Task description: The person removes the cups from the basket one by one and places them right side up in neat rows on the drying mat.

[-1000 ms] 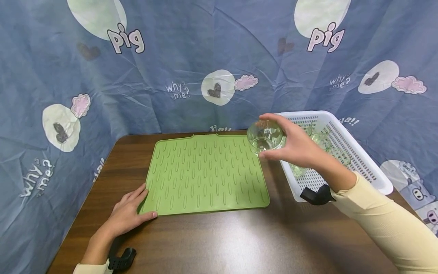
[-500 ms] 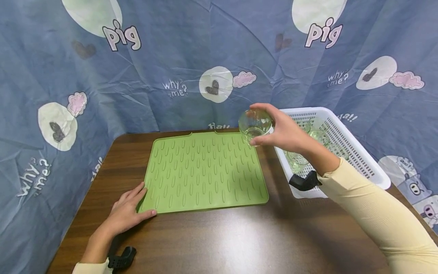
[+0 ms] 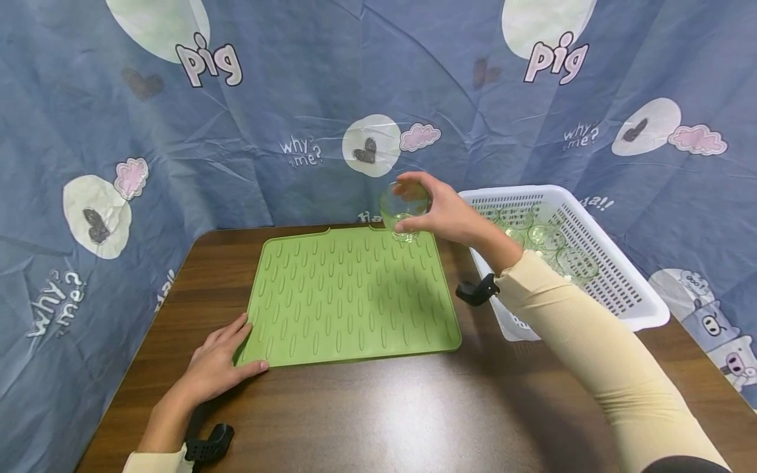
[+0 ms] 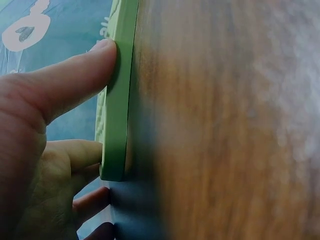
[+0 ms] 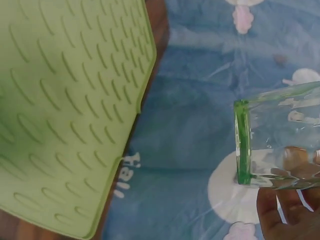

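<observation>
My right hand [image 3: 443, 211] grips a clear, green-tinted drinking glass [image 3: 405, 209] between thumb and fingers, over the far right part of a green ridged drying mat [image 3: 349, 295]. In the right wrist view the glass [image 5: 280, 142] has a thick green base, held apart from the mat [image 5: 65, 115]. At the mat's near left corner rests my left hand [image 3: 215, 361], fingers spread along the side and thumb at the front edge. The left wrist view shows the thumb [image 4: 75, 77] against the mat's raised rim [image 4: 120, 110].
Right of the mat stands a white perforated plastic basket [image 3: 627, 276] holding several green-tinted glasses [image 3: 576, 264]. Mat and basket lie on a dark wooden table [image 3: 378, 407]. A blue printed cloth [image 3: 319, 85] hangs behind the table's far edge.
My right hand has carried the glass left, from beside the basket to over the mat's far right part. The left hand has stayed at the mat's corner.
</observation>
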A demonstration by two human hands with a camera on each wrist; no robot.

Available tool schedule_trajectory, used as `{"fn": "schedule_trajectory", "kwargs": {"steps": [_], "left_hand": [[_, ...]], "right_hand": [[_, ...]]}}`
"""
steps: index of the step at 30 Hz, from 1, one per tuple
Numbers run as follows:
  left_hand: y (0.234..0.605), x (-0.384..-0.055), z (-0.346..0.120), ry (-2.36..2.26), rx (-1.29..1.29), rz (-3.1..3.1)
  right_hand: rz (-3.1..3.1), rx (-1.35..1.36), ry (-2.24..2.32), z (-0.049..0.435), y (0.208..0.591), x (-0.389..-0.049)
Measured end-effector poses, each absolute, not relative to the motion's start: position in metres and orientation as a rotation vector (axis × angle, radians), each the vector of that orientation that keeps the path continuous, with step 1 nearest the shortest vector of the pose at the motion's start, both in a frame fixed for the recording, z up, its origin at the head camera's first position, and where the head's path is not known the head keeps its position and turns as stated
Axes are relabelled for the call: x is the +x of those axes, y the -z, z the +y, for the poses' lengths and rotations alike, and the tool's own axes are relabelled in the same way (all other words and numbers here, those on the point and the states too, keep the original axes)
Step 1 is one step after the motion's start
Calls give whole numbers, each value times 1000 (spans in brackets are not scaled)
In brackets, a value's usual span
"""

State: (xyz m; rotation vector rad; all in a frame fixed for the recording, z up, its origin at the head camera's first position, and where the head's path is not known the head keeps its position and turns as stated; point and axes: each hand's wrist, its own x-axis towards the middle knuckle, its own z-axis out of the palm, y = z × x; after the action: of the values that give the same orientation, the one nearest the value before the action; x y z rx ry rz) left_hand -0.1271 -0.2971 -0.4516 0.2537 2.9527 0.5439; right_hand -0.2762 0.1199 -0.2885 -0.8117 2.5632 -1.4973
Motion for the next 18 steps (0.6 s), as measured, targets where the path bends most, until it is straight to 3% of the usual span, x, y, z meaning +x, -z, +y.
{"fn": "schedule_trajectory", "kwargs": {"steps": [18], "left_hand": [[452, -125, -299, -568, 252, 2950]], "right_hand": [[2481, -677, 1553, 78, 331, -303]]}}
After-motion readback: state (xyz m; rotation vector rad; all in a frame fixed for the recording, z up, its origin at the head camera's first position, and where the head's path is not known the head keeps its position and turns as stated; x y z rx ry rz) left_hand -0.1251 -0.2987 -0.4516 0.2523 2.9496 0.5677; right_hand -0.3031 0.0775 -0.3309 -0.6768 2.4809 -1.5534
